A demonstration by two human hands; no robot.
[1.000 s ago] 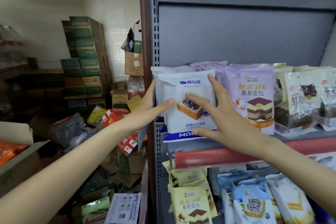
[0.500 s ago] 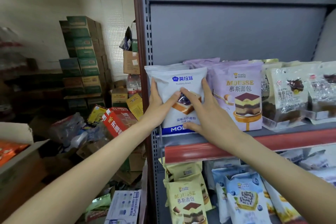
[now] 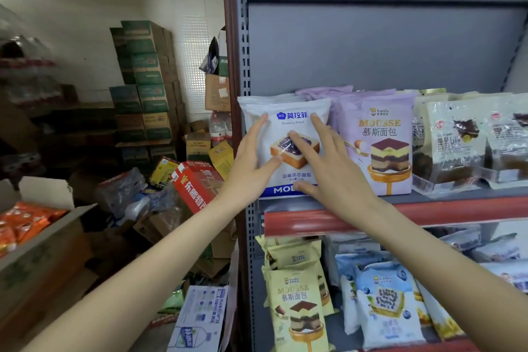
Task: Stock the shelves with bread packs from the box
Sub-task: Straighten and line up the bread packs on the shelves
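Hands (image 3: 291, 163) flat against white bread pack (image 3: 288, 126)

single head cam, wide-angle, faces forward and slightly down, close to the shelf (image 3: 400, 203) front at right; stacked cartons (image 3: 143, 80) sit farther back at left, both forearms enter from bottom

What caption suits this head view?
Both hands, left and right, press a blueberry bread pack upright on the shelf.
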